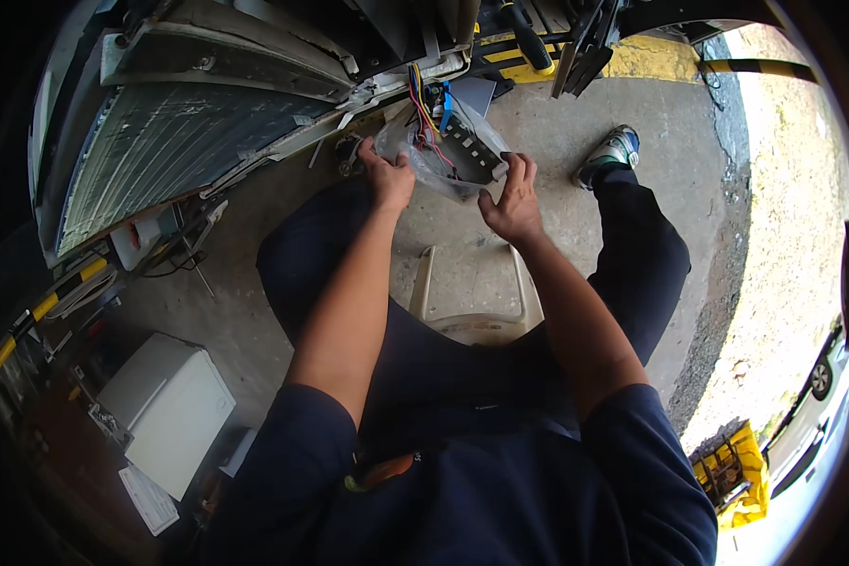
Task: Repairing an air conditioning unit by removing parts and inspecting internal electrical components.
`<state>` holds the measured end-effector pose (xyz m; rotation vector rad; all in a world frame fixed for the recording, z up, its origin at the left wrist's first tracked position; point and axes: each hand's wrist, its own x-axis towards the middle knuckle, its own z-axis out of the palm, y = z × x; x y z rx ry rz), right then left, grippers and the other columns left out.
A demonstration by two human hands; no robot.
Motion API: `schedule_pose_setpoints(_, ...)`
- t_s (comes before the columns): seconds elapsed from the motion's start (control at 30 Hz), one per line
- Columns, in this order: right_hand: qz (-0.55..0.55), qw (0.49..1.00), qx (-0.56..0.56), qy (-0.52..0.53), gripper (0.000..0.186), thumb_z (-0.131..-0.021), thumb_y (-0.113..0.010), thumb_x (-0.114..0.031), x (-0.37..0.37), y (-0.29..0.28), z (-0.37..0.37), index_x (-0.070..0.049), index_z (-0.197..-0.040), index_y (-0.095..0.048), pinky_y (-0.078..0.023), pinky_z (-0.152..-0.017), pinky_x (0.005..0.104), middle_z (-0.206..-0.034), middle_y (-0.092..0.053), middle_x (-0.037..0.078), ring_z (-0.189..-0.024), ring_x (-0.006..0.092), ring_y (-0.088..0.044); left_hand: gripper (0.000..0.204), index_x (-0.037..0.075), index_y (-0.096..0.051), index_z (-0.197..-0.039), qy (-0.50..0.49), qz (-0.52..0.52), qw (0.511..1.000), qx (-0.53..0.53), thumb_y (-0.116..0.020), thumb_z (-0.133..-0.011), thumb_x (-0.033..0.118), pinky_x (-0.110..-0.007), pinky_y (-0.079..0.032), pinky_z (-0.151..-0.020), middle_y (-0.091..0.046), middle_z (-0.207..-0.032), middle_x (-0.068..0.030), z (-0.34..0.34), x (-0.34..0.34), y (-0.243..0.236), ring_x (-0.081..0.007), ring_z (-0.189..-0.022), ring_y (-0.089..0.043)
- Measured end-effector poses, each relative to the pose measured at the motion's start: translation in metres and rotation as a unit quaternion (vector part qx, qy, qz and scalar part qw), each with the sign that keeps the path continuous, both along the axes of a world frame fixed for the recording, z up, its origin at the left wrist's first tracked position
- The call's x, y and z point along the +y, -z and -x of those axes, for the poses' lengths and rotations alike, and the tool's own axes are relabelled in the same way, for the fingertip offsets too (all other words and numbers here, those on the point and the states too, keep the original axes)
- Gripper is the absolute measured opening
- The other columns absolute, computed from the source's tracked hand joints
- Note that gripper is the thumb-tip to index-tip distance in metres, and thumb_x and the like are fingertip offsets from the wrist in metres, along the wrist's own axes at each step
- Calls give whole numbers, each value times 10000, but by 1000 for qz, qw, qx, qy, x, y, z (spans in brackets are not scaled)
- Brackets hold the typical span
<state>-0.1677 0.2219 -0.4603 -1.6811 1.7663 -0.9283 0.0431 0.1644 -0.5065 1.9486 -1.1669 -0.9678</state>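
Between my hands is a circuit board [472, 146] with dark components, sitting in a clear plastic bag or cover [424, 170]. A bundle of coloured wires [419, 99] runs from the board up toward the opened machine. My left hand [390, 179] pinches the near-left edge of the plastic. On the other side, my right hand [514, 203] has thumb and fingers curled at the right corner of the plastic, beside the board's end. A blue strip [446, 106] stands near the wires at the board's far end.
A machine with a large finned metal coil [179, 156] leans in from the left. A black-and-yellow handled tool [530, 40] is at the top. Beneath me is a beige plastic stool [476, 325]. A white box [174, 415] stands lower left, a yellow bag [747, 486] lower right.
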Motion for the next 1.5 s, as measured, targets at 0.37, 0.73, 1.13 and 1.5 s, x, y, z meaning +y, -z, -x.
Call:
schedule_pose_setpoints(0.37,-168,938,122,-276,498,-760,-556,-102,53,24,7,-12,-1240,-459,-515,-830,460,-1004,-655,198,-879,425,-637,255,105,-566,-1117,-76,-243,935,247,-590,-864,127,-367,-494,-535,-617,-893,-66,31,34,-27,-193,-680,-576)
schedule_pose_setpoints(0.73,-289,923,-228,113,431,-818,-600,-109,32,40,-31,-14,-1232,-527,-521,-783,403,-1014,-654,184,-868,335,-639,247,88,-605,-1099,-11,-339,935,104,-594,-856,130,-371,-512,-596,-642,-928,-91,14,44,-2,-221,-745,-608)
schedule_pose_setpoints(1.13,-336,892,-251,168,263,-820,-553,-127,-23,0,-2,16,-1034,-608,-502,-555,360,-783,-662,147,-582,254,-604,246,67,-651,-1077,31,-422,905,-46,-598,-846,134,-375,-534,-669,-672,-971,-120,-7,47,25,-255,-823,-647)
schedule_pose_setpoints(1.5,-395,878,-249,108,121,-855,-535,-77,-15,-138,80,15,-901,-599,-462,-470,269,-655,-571,83,-516,150,-516,254,49,-693,-1057,73,-469,871,-128,-602,-836,137,-379,-555,-736,-699,-1009,-147,-7,56,37,-286,-894,-682)
